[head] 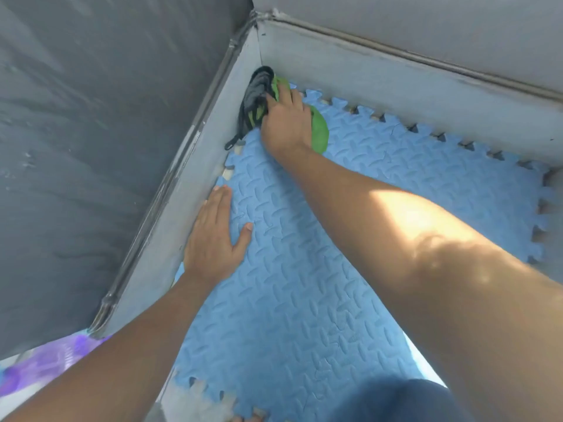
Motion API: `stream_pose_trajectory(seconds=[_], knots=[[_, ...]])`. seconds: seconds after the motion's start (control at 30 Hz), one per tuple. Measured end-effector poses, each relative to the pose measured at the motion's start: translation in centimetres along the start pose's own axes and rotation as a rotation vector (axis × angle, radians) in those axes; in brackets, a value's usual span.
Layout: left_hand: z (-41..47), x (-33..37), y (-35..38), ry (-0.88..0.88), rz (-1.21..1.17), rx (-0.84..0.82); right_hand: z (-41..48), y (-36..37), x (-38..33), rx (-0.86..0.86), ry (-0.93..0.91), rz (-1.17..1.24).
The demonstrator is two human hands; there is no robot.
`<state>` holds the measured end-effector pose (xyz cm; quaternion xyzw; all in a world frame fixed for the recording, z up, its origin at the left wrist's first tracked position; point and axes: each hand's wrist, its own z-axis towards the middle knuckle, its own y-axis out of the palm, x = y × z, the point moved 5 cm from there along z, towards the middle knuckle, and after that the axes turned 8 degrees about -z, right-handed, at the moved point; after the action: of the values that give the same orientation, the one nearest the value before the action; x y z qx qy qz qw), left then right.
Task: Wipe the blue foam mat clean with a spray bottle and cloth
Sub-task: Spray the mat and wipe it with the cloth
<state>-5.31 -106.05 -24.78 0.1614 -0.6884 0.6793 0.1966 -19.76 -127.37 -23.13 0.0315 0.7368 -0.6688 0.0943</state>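
The blue foam mat (304, 284) with a raised tread pattern and jigsaw edges fills the floor between two grey walls. My right hand (285, 120) reaches into the far corner and presses down on a green cloth (320, 129), which is bunched with a black and grey striped fabric (254, 99) against the corner. My left hand (213, 239) lies flat on the mat by the left wall, fingers spread, holding nothing. No spray bottle is in view.
Grey walls (396, 80) meet in a corner right behind the cloth and hem the mat on the left and far sides. A purple patterned surface (51, 360) shows at the lower left. A dark blue clothed knee (396, 400) is at the bottom.
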Motion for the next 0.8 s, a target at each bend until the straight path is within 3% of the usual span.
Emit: stream_pose_trajectory(seconds=[0.13, 0.2, 0.47, 0.53, 0.63, 0.8], knots=[[0.1, -0.1, 0.0, 0.036, 0.032, 0.007, -5.4, -0.4, 4.3, 0.096, -0.144, 0.019], [0.3, -0.5, 0.0, 0.057, 0.040, 0.022, -8.3, -0.5, 8.8, 0.149, -0.123, 0.022], [0.2, 0.1, -0.2, 0.086, 0.018, 0.029, -18.5, -4.0, 33.4, 0.181, 0.385, -0.069], [0.2, 0.0, -0.2, 0.071, 0.015, 0.024, -22.7, -4.3, 36.8, 0.212, 0.533, -0.032], [0.0, 0.1, -0.1, 0.066, 0.015, 0.022, -27.4, -2.8, 34.6, 0.241, 0.564, -0.083], [0.2, 0.1, 0.5, 0.063, 0.083, -0.034, -29.3, 0.2, 25.0, 0.195, 0.393, -0.032]])
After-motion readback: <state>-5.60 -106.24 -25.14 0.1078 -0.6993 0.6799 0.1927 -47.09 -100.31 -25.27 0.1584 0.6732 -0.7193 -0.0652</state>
